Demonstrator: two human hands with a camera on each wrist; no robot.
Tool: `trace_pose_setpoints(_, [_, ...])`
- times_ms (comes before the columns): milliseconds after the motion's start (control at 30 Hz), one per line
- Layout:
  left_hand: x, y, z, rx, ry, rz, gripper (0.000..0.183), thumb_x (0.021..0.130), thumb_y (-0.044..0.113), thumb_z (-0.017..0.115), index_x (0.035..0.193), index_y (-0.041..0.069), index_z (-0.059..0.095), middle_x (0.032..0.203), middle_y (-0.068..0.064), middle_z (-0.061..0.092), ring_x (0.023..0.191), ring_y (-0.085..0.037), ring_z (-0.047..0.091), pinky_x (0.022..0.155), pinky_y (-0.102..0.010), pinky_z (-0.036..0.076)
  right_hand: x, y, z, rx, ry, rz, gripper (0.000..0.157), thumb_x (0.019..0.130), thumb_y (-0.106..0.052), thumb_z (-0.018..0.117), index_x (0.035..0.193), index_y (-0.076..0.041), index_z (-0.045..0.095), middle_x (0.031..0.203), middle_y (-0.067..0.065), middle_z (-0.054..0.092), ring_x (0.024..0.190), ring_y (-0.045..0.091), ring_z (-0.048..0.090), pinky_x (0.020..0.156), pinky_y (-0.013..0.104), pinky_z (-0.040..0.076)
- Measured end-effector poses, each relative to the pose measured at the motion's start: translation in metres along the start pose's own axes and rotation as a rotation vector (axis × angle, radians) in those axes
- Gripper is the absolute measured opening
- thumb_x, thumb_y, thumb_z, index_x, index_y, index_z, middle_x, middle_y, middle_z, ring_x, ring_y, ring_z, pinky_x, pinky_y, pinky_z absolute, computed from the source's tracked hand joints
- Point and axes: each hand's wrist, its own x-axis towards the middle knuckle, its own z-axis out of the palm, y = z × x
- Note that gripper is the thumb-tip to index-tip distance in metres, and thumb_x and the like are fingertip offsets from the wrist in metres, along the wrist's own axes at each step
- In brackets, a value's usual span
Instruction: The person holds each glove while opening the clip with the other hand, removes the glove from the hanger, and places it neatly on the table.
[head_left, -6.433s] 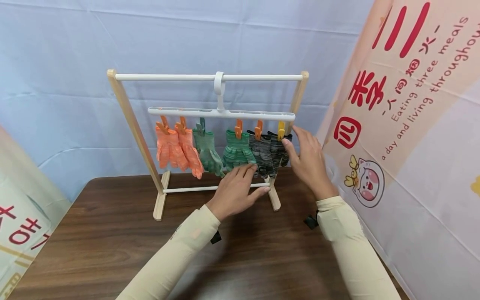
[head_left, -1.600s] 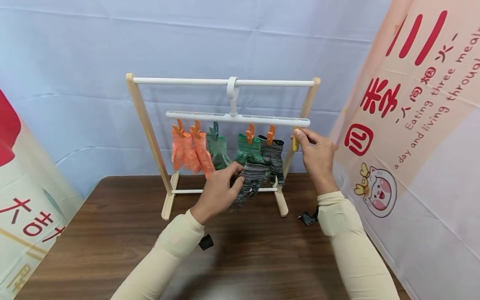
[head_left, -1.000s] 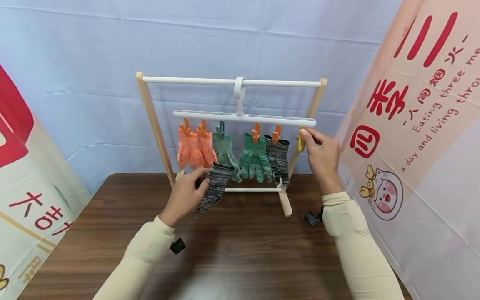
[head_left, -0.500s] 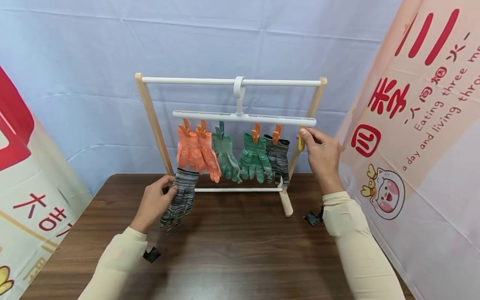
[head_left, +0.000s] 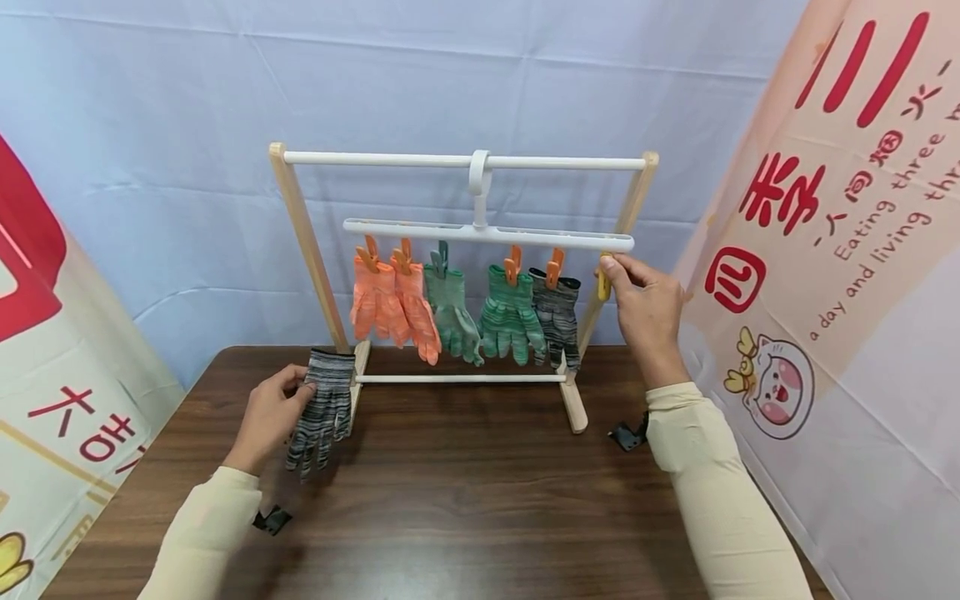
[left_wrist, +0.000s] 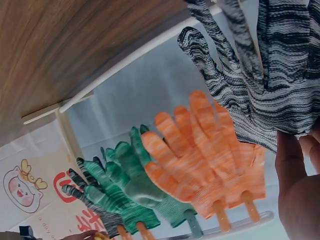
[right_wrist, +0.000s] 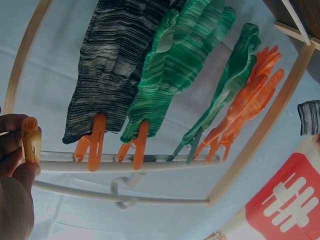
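At the left of the head view, my left hand (head_left: 270, 412) pinches a black-and-grey knit glove (head_left: 326, 408) by its edge, its fingers dangling over the table. My right hand (head_left: 648, 312) pinches a yellow clothespin (head_left: 604, 279) under the right end of the white hanger (head_left: 547, 238); no glove hangs from that clip. Still clipped to the hanger are orange gloves (head_left: 378, 304), a pale green glove (head_left: 450, 308), a striped green glove (head_left: 510, 317) and a second black-and-grey glove (head_left: 557, 317). Seen from the left wrist, the held glove (left_wrist: 285, 75) sits between thumb and fingers.
A wooden stand (head_left: 307, 250) with a white top rod (head_left: 375, 158) carries the hanger. Its feet rest on the brown table (head_left: 465, 500), joined by a low white bar (head_left: 465, 379). A printed cloth (head_left: 840, 250) hangs close to the right arm.
The glove on the yellow clothespin came off into my left hand, which carried it leftward past the other gloves to the stand's left side. My right hand now holds the yellow clothespin.
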Motion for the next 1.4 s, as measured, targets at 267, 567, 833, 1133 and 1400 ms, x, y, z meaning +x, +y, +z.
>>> trace_pose_setpoints(267, [0.004,-0.015,-0.003,0.025,0.016,-0.033,0.023,0.096,0.027,0.048,0.11,0.012,0.057,0.086,-0.008,0.057,0.068,-0.022,0.046,0.059,-0.034,0.037,0.0,0.0,0.0,0.001,0.004,-0.003,0.035,0.083,-0.047,0.061,0.102,-0.019,0.072,0.088,0.002,0.07,0.084,0.006,0.061,0.063,0.021,0.042])
trace_pose_setpoints(567, [0.009,-0.029,-0.006,-0.011,-0.022,-0.091,0.031,0.096,0.031,0.046,0.116,0.009,0.054,0.094,-0.011,0.054,0.077,-0.025,0.046,0.063,-0.036,0.036,-0.001,0.0,0.0,0.008,-0.006,-0.007,0.035,0.084,-0.046,0.061,0.103,-0.019,0.072,0.088,0.002,0.07,0.083,0.007,0.061,0.062,0.022,0.043])
trace_pose_setpoints(833, [0.015,-0.04,-0.008,-0.055,-0.094,-0.177,0.038,0.096,0.034,0.045,0.121,0.005,0.051,0.112,-0.016,0.053,0.096,-0.029,0.048,0.071,-0.039,0.039,0.0,0.003,0.002,0.003,-0.004,-0.007,0.035,0.084,-0.046,0.06,0.102,-0.019,0.072,0.088,0.002,0.07,0.083,0.007,0.06,0.061,0.022,0.042])
trace_pose_setpoints(1133, [0.027,-0.053,-0.004,-0.069,-0.121,-0.251,0.04,0.096,0.03,0.044,0.125,0.002,0.047,0.119,-0.019,0.049,0.101,-0.031,0.046,0.073,-0.04,0.04,0.0,0.004,0.002,0.004,-0.004,-0.015,0.035,0.084,-0.046,0.06,0.102,-0.019,0.072,0.088,0.002,0.07,0.083,0.006,0.06,0.062,0.022,0.043])
trace_pose_setpoints(1400, [0.038,-0.064,0.003,-0.056,-0.145,-0.282,0.041,0.096,0.029,0.044,0.126,0.002,0.047,0.125,-0.021,0.045,0.106,-0.033,0.044,0.076,-0.045,0.04,0.001,0.005,0.003,0.007,-0.004,-0.018,0.035,0.084,-0.046,0.061,0.101,-0.019,0.073,0.086,0.002,0.07,0.082,0.007,0.06,0.061,0.023,0.041])
